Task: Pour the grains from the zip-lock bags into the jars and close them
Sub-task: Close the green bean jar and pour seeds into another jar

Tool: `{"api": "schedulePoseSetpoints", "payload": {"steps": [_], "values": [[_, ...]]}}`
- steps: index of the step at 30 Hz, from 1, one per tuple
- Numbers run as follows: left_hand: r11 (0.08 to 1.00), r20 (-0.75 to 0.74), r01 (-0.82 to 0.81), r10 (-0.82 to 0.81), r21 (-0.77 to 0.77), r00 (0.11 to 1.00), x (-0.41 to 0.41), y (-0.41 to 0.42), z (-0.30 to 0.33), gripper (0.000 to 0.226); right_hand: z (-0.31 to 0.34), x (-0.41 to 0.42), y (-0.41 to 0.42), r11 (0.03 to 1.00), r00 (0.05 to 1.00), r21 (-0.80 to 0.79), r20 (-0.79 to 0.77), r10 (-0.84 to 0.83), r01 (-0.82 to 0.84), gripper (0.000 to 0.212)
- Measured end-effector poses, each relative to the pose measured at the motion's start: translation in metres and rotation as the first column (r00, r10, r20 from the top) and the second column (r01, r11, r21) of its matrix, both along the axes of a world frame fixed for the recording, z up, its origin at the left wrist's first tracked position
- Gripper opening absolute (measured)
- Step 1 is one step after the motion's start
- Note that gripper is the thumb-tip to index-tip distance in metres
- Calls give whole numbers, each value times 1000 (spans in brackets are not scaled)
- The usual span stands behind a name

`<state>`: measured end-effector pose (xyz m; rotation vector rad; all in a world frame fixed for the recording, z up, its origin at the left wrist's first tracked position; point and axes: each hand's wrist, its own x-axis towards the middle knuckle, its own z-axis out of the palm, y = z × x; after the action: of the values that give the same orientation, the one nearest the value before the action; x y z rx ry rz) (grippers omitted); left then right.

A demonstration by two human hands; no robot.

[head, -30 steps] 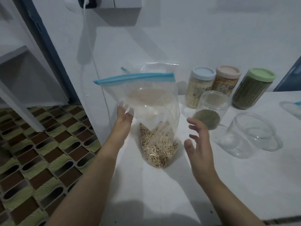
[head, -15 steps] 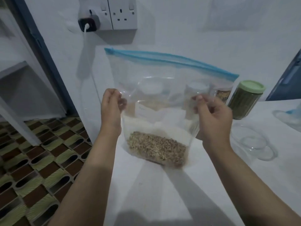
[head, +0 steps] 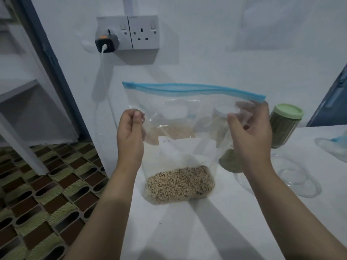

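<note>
A clear zip-lock bag (head: pixel 187 113) with a blue zip strip stands upright over the white table (head: pixel 187 231); pale grains (head: pixel 179 184) lie in its bottom. My left hand (head: pixel 130 136) pinches the bag's left edge. My right hand (head: pixel 250 134) grips the right side just under the zip's right end. A jar with a green lid (head: pixel 283 124), full of green grains, stands behind to the right. Two more jars show blurred through the bag. An open jar holding some green grains (head: pixel 231 162) sits behind my right wrist.
An empty clear jar (head: pixel 296 177) lies on its side at the right. Another bag (head: pixel 336 147) shows at the right edge. A wall socket with a plugged charger (head: pixel 107 43) and white cable hangs above. The table's left edge drops to a patterned floor (head: pixel 47 194).
My right hand, free a second ago, has taken hold of the bag's right side. The bag has been spread flat and upright, and the zip strip now runs nearly level.
</note>
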<state>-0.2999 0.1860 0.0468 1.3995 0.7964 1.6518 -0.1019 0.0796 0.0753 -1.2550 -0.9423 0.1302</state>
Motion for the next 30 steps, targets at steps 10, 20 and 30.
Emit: {"api": "schedulePoseSetpoints", "payload": {"steps": [10, 20, 30], "values": [[980, -67, 25, -12, 199, 998, 3, 21, 45, 22, 33, 13, -11, 976, 916, -80, 366, -161, 204, 36], [944, -251, 160, -87, 287, 964, 19, 11, 58, 21, 96, -16, 41, 868, 596, -402, 786, 164, 291, 58], [974, -399, 112, -24, 198, 917, -19, 10, 13, 18, 85, -47, 68, 998, 744, -51, 668, 5, 38, 15]]}}
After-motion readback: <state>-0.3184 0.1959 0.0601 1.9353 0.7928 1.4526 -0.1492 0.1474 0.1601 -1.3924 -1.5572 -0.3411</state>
